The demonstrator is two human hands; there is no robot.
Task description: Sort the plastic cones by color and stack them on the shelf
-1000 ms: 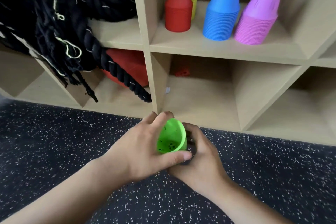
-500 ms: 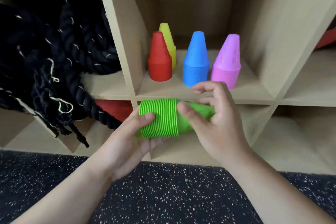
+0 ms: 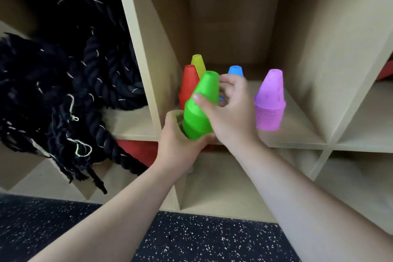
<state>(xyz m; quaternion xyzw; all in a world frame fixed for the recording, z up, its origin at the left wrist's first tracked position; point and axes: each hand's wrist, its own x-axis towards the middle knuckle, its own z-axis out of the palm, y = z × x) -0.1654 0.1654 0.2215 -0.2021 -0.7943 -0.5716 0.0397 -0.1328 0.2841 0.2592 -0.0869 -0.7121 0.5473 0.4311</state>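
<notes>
I hold a stack of green cones [image 3: 201, 106] nearly upright, tip up and tilted right, at the front edge of the middle shelf compartment [image 3: 297, 134]. My left hand [image 3: 180, 144] cups its wide base from below. My right hand [image 3: 229, 112] grips its upper part, thumb across the front. Inside the compartment stand a red stack [image 3: 188, 85], a yellow stack [image 3: 198, 64] behind it, a blue stack [image 3: 235, 70] mostly hidden by my right hand, and a purple stack [image 3: 270, 100] on the right.
Thick black rope [image 3: 85, 91] fills the compartment to the left and hangs over its edge. A red object [image 3: 138, 151] lies in the lower left compartment. Below is dark speckled floor [image 3: 202, 240]. Bare shelf shows between the blue and purple stacks.
The green stack rose from the floor, was turned from lying sideways to tip-up, and moved to the shelf's front edge. My view moved closer to the shelf.
</notes>
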